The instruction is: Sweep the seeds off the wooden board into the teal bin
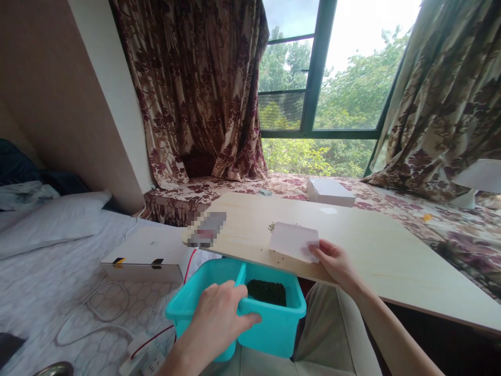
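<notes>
My left hand (223,312) is closed over the near rim of a turquoise divided bin (274,329), thumb outside and fingers by the divider. Dark green grains (266,292), too small to name, lie in the bin's right compartment; no contents show in the visible part of the left one. With its thumb on the face of a white card (291,240), my right hand (332,258) holds the card by its right end, low over the table's near edge. A few small greenish grains (271,227) are scattered on the tabletop around the card.
The pale wooden table (364,245) has a blurred-out flat object (207,230) at its left end. A white box (331,191) stands behind it. On the bed at left are another white box (148,250), cables and a power strip (144,350). A lamp (479,180) stands at right.
</notes>
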`<state>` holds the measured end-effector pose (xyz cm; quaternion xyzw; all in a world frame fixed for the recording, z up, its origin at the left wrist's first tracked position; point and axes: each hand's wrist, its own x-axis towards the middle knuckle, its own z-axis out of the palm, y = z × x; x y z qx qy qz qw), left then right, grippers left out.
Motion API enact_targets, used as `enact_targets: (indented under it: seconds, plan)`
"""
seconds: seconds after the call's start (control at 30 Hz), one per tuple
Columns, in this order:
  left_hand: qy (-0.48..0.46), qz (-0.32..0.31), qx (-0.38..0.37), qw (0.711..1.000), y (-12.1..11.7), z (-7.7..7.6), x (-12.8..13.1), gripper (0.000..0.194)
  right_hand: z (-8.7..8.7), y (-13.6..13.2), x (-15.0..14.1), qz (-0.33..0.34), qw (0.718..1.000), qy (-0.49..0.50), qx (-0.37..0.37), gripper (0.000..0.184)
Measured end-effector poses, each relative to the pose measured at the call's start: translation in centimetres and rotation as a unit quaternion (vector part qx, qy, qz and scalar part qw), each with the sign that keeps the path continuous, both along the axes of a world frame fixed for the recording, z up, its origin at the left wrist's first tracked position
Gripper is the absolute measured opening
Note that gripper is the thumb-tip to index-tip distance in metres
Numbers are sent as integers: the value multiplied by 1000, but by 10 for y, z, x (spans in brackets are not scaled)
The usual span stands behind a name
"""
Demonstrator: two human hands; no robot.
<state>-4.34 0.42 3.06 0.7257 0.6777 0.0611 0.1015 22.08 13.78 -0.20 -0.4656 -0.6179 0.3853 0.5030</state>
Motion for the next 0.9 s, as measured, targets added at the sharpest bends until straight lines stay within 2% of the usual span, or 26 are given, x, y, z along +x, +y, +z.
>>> enact_targets:
  seconds: [0.17, 0.33, 0.4, 0.53, 0.67, 0.73, 0.83, 0.9]
  plan:
    - [-1, -3, -4, 1000, 0, 1, 1, 25, 8, -17, 4, 57, 996, 8, -66, 43]
    - [1, 4, -11, 1000, 0, 2, -1, 23, 4, -1, -9, 12, 999, 39, 4, 46]
    - [0, 6, -6, 1000, 0, 1, -3, 23, 0, 7, -18, 16, 999, 32, 16, 47]
    - [3, 9, 0, 1000, 0, -2, -8, 23, 1, 8, -28, 47, 999, 13, 4, 44]
    - [4, 11, -5, 1000, -1, -1, -8, 23, 12, -5, -18, 105, 994, 8, -39, 38]
    - [5, 7, -8, 1000, -2, 0, -4, 23, 17, -8, -7, 75, 997, 20, -31, 38]
    - [2, -15, -6, 1000, -4, -1, 8, 25, 20, -3, 11, -53, 997, 60, 9, 37]
    - [-11, -38, -6, 999, -5, -2, 19, 28, 19, 3, 21, -116, 991, 68, 17, 37]
